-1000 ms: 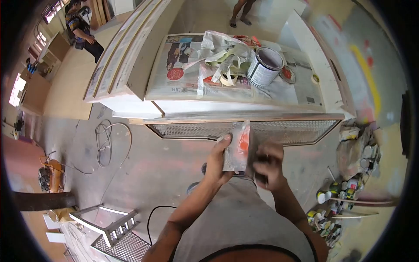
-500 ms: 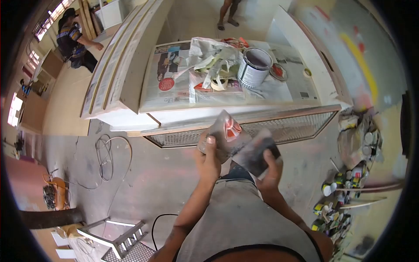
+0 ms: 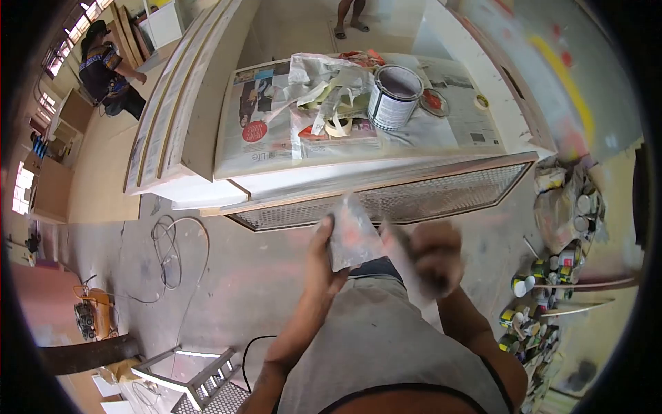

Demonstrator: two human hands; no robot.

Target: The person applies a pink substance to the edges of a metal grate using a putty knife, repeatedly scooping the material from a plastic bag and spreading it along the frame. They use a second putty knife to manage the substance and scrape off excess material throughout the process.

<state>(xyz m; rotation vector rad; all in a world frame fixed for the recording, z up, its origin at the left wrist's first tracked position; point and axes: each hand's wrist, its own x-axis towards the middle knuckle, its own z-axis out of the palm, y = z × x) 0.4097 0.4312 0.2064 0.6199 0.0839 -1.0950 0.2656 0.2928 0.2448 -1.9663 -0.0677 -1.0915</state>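
My left hand (image 3: 318,261) grips a flat, greyish putty spreader (image 3: 353,238) at its left edge, thumb on top, with pinkish-red paste smeared across its face. Closed round a second flat spreader (image 3: 404,261), my right hand (image 3: 438,261) is blurred by motion. This second spreader is tilted on edge, and its near side lies close against the right edge of the first one. Both hands are in front of my body, just short of a metal mesh panel (image 3: 441,195) along the front of a white cabinet (image 3: 289,183).
On the cabinet's newspaper (image 3: 265,148) stand a paint can (image 3: 392,103), crumpled paper (image 3: 317,72), a tape roll (image 3: 338,127) and a lid (image 3: 434,102). Several cans (image 3: 545,276) crowd the right floor. A metal step stool (image 3: 200,379) and a hose (image 3: 165,255) lie left. Another person (image 3: 107,72) stands back left.
My right hand has rolled over, turning its spreader from flat to edge-on. The left spreader has tilted, and its red paste looks more spread out. The person at back left has shifted slightly.
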